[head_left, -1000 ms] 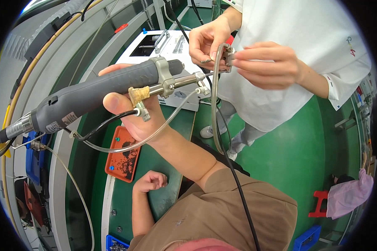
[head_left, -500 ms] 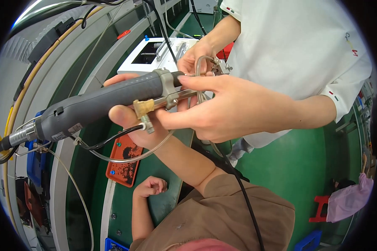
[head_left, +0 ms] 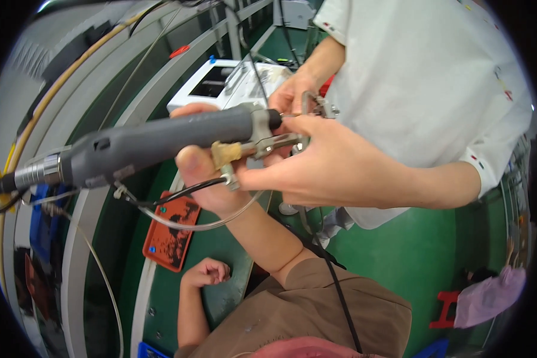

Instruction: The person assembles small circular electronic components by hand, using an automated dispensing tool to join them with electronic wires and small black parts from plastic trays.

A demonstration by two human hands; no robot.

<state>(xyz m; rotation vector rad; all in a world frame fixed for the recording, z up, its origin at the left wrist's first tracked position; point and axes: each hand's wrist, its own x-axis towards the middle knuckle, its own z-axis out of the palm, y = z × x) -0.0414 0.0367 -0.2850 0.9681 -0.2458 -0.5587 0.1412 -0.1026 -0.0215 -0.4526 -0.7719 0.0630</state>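
My right hand [head_left: 206,170] is closed around a long grey handheld tool [head_left: 155,143], near its brass fitting [head_left: 225,154]; a thin clear tube and a black wire loop below it. A co-worker in a white shirt [head_left: 423,77] grips the tool's metal front end with one hand [head_left: 316,170]. Their other hand [head_left: 291,90] holds a grey hose with a metal fitting [head_left: 319,106] just behind. My left hand [head_left: 206,274] rests as a closed fist on the green bench edge, holding nothing.
An orange-red tray [head_left: 172,230] lies on the green bench [head_left: 218,250]. A white box-shaped machine [head_left: 221,83] stands beyond the tool. A yellow hose [head_left: 53,89] runs along the left. On the green floor [head_left: 423,250] are a red stool [head_left: 444,310] and pink cloth [head_left: 489,295].
The co-worker's hand left the hose fitting and came over to grip the tool's front end. The tool stayed in my right hand and now appears closer.
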